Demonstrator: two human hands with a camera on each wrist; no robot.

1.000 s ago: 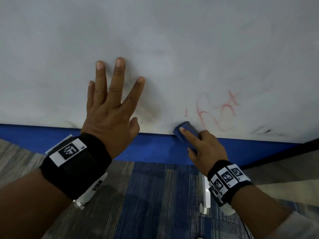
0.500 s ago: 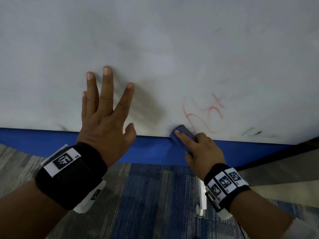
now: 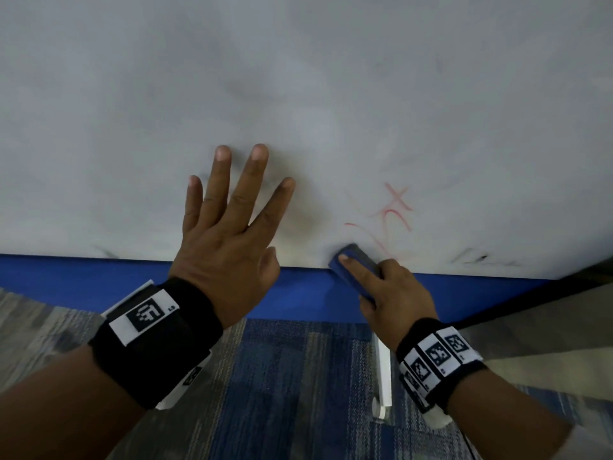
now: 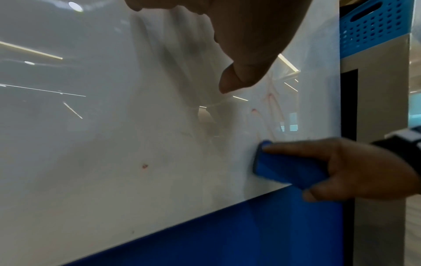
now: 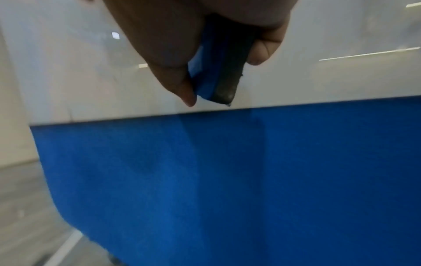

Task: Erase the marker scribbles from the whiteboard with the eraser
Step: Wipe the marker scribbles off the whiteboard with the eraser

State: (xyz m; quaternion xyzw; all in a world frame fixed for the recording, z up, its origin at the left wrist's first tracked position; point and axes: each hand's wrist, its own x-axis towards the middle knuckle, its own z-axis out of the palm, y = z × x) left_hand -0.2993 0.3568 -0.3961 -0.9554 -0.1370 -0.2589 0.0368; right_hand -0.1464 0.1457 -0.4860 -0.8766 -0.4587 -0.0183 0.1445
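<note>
Right hand (image 3: 394, 287) grips the blue eraser (image 3: 356, 267) against the whiteboard (image 3: 298, 94) at its lower edge, just left of the red scribbles (image 3: 394, 214). Left hand (image 3: 229, 234) lies flat, fingers spread, bracing the board. Best play: firm, overlapping strokes rightward, felt face flat.

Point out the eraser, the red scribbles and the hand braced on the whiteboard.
eraser (image 3: 360, 265): head view, on its dark top face beside the index finger.
red scribbles (image 3: 393, 212): head view, on the curved stroke under the cross.
left hand (image 3: 229, 240): head view, on the back of the hand.
</note>
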